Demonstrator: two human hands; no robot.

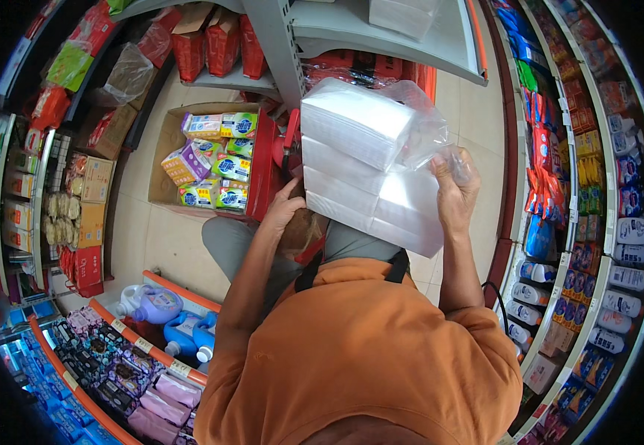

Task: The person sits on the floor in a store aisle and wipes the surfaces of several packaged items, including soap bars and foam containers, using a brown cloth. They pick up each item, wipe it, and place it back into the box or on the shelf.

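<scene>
A large clear plastic bag of white paper packs (350, 161) lies across the front of my lap, tilted. My right hand (458, 186) pinches the gathered, loose end of the plastic bag at its right side. The bag's top pack (358, 125) sits above several others under the film. My left hand (286, 206) is at the lower left corner of the bag, with a finger pointing up along its edge; whether it grips the bag cannot be told. Left of it stands an open cardboard box (158, 150) holding several soap packs (233, 167).
A grey metal shelf (344, 28) with an orange edge strip hangs over the far side. Shelves of bottles (528, 295) and packets run along the right. Detergent jugs (158, 305) stand on a lower shelf at the left, near my elbow. Cartons (96, 178) line the far left.
</scene>
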